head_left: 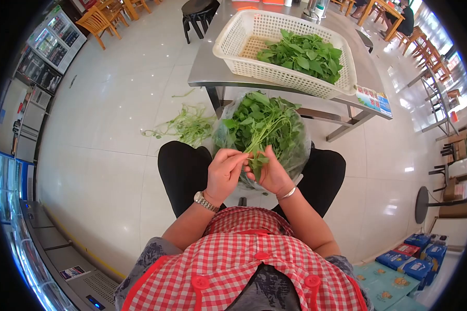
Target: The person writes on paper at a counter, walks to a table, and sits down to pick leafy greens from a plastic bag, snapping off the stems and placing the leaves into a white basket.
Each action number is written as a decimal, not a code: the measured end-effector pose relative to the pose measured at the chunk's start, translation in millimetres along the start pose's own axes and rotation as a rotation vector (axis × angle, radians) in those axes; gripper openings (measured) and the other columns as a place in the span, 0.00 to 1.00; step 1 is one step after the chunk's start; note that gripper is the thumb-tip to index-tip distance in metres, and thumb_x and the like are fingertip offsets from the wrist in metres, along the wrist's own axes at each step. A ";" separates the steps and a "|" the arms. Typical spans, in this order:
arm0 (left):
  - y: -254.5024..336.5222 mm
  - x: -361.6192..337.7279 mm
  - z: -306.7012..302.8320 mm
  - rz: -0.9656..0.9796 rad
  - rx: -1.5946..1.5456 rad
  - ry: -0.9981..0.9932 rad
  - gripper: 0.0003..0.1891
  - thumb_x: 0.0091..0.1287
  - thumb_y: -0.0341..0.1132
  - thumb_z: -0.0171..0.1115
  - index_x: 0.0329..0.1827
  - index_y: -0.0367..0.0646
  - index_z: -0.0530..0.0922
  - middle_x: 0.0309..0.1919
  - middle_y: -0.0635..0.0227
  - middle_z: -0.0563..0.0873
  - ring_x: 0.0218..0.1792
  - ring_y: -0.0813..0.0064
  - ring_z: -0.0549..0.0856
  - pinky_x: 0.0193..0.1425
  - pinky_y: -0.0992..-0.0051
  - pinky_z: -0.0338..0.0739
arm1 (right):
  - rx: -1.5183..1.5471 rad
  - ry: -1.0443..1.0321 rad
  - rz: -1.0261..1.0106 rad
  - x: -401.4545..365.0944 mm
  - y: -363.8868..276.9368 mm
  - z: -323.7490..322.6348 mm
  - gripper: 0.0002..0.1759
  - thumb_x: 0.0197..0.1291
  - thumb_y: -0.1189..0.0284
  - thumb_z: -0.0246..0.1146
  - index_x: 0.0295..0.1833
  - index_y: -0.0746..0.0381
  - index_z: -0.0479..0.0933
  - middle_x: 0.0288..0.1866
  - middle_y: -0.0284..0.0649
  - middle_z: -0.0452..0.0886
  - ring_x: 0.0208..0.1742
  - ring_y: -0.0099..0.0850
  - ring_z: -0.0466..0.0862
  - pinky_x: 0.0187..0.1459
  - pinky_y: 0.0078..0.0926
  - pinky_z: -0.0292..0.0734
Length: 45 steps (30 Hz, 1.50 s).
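My left hand (225, 172), with a watch at its wrist, has thumb and fingertips pinched on a thin green stem. Close beside it, my right hand (273, 173), wearing a bangle, is closed around a small leafy sprig (258, 163) of greens. Just beyond both hands, a clear plastic bag (302, 150) stands between my knees, full of leafy greens (259, 118) with long pale stems. Farther off on the steel table sits a cream perforated basket (238, 66) holding a heap of picked leaves (303, 54).
A pile of bare stems (191, 124) lies on the tiled floor left of the bag. The steel table (205, 73) has its near edge beyond the bag. A black stool (198, 11) stands behind; blue boxes (394, 259) are at lower right.
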<state>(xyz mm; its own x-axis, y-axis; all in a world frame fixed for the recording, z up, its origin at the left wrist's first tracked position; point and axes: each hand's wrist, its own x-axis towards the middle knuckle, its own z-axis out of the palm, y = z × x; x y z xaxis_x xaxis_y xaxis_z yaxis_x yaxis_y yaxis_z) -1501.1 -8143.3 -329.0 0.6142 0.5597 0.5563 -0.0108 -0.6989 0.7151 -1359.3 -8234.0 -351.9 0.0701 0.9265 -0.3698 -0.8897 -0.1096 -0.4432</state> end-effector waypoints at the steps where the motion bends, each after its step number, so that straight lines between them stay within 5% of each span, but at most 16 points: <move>1: -2.3 1.0 -2.1 0.036 0.054 -0.019 0.11 0.61 0.20 0.61 0.45 0.38 0.83 0.37 0.61 0.82 0.35 0.68 0.83 0.35 0.73 0.78 | -0.067 -0.018 -0.032 4.1 2.8 -4.1 0.13 0.69 0.64 0.57 0.46 0.64 0.73 0.38 0.39 0.79 0.35 0.26 0.79 0.35 0.21 0.76; 10: -7.7 -1.7 -7.2 0.011 0.056 -0.010 0.10 0.60 0.20 0.61 0.43 0.39 0.83 0.35 0.62 0.82 0.34 0.67 0.83 0.34 0.74 0.77 | -0.615 -0.009 -0.107 -5.7 -7.2 0.0 0.06 0.64 0.72 0.62 0.38 0.64 0.76 0.31 0.35 0.80 0.27 0.20 0.75 0.29 0.18 0.72; 16: -24.8 3.5 -22.0 -0.109 0.070 0.157 0.08 0.62 0.22 0.62 0.43 0.37 0.83 0.36 0.62 0.82 0.35 0.71 0.82 0.38 0.77 0.76 | -0.595 -0.061 -0.288 -27.9 -59.8 42.4 0.04 0.61 0.75 0.63 0.35 0.63 0.76 0.29 0.35 0.81 0.26 0.19 0.78 0.29 0.17 0.74; 20: -30.9 0.6 -28.3 -0.293 -0.189 0.189 0.07 0.65 0.23 0.60 0.44 0.37 0.81 0.40 0.64 0.80 0.37 0.78 0.80 0.42 0.80 0.75 | -1.003 0.328 -1.087 -29.1 -160.5 101.7 0.04 0.61 0.74 0.63 0.37 0.63 0.78 0.29 0.33 0.80 0.27 0.19 0.77 0.30 0.17 0.74; 23: -28.3 -2.5 -26.9 -0.287 -0.279 0.234 0.07 0.65 0.24 0.60 0.45 0.37 0.81 0.41 0.66 0.79 0.36 0.80 0.79 0.41 0.81 0.74 | -1.683 0.648 -1.646 6.0 -259.7 91.4 0.16 0.59 0.66 0.66 0.50 0.64 0.78 0.42 0.46 0.83 0.42 0.38 0.83 0.46 0.31 0.77; 25: -22.0 -5.2 -29.6 -0.279 -0.246 0.228 0.06 0.66 0.23 0.59 0.45 0.37 0.80 0.41 0.67 0.78 0.36 0.81 0.78 0.41 0.82 0.73 | -2.140 1.010 -1.668 35.7 -297.9 28.5 0.18 0.59 0.65 0.66 0.51 0.64 0.78 0.46 0.49 0.82 0.46 0.42 0.82 0.50 0.33 0.76; 27: -19.4 4.9 -36.7 -0.251 -0.243 0.243 0.06 0.66 0.23 0.59 0.44 0.36 0.79 0.41 0.67 0.77 0.36 0.82 0.77 0.41 0.82 0.73 | -2.322 1.047 -1.714 45.8 -304.2 37.1 0.20 0.57 0.65 0.67 0.52 0.63 0.78 0.50 0.51 0.81 0.50 0.43 0.80 0.53 0.36 0.74; 29: -14.6 5.3 -41.1 -0.247 -0.280 0.263 0.05 0.67 0.23 0.58 0.44 0.36 0.78 0.41 0.68 0.77 0.36 0.82 0.77 0.41 0.82 0.72 | -2.259 0.718 -1.753 19.0 -254.8 78.8 0.21 0.56 0.65 0.68 0.53 0.63 0.77 0.54 0.52 0.78 0.54 0.43 0.79 0.55 0.38 0.73; 31: -8.0 12.5 -48.2 -0.216 -0.325 0.259 0.06 0.68 0.22 0.56 0.45 0.35 0.77 0.41 0.67 0.76 0.38 0.81 0.79 0.43 0.83 0.72 | -1.940 0.219 -1.263 17.1 -202.9 75.1 0.25 0.52 0.67 0.70 0.56 0.61 0.76 0.56 0.50 0.77 0.56 0.45 0.77 0.56 0.40 0.72; 32: -0.8 18.0 -52.3 -0.203 -0.354 0.266 0.06 0.68 0.21 0.56 0.45 0.35 0.77 0.42 0.67 0.76 0.39 0.81 0.79 0.44 0.83 0.73 | -1.762 0.137 -0.941 6.9 -165.2 90.9 0.24 0.50 0.70 0.70 0.55 0.60 0.77 0.53 0.46 0.79 0.55 0.44 0.78 0.55 0.39 0.73; 34: 10.1 27.9 -62.7 -0.186 -0.388 0.241 0.06 0.68 0.20 0.55 0.45 0.33 0.76 0.41 0.66 0.75 0.43 0.79 0.81 0.48 0.81 0.75 | -2.039 -0.213 -1.224 12.1 -123.6 86.7 0.23 0.53 0.70 0.69 0.56 0.59 0.77 0.53 0.45 0.80 0.56 0.43 0.77 0.57 0.37 0.72; 37: 27.9 43.6 -69.7 -0.158 -0.513 0.273 0.05 0.68 0.20 0.55 0.44 0.33 0.77 0.42 0.67 0.74 0.43 0.79 0.81 0.50 0.79 0.77 | -1.893 -0.175 -1.143 18.0 -90.4 79.8 0.19 0.52 0.71 0.69 0.51 0.60 0.79 0.47 0.45 0.81 0.52 0.43 0.79 0.54 0.37 0.73; 41: 42.3 59.3 -63.1 -0.143 -0.577 0.410 0.18 0.65 0.20 0.59 0.58 0.39 0.70 0.41 0.70 0.75 0.42 0.80 0.80 0.48 0.79 0.77 | -1.879 -0.142 -1.282 20.0 -93.7 81.6 0.12 0.50 0.74 0.68 0.42 0.61 0.79 0.38 0.42 0.80 0.39 0.45 0.80 0.42 0.38 0.75; 45: 21.0 46.3 -47.8 -0.243 -0.616 0.253 0.25 0.62 0.22 0.64 0.61 0.40 0.66 0.42 0.70 0.74 0.42 0.82 0.79 0.47 0.80 0.76 | -1.971 0.062 -1.350 1.5 -89.7 88.8 0.09 0.50 0.75 0.68 0.38 0.60 0.78 0.34 0.40 0.80 0.38 0.41 0.79 0.41 0.37 0.73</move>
<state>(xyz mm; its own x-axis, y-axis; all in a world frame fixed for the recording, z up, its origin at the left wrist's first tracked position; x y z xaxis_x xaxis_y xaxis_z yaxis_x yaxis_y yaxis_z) -1510.5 -8110.7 -268.1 0.4540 0.8064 0.3788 -0.3872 -0.2044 0.8991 -1319.4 -8190.8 -240.2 0.0516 0.7439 0.6663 0.9387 0.1916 -0.2866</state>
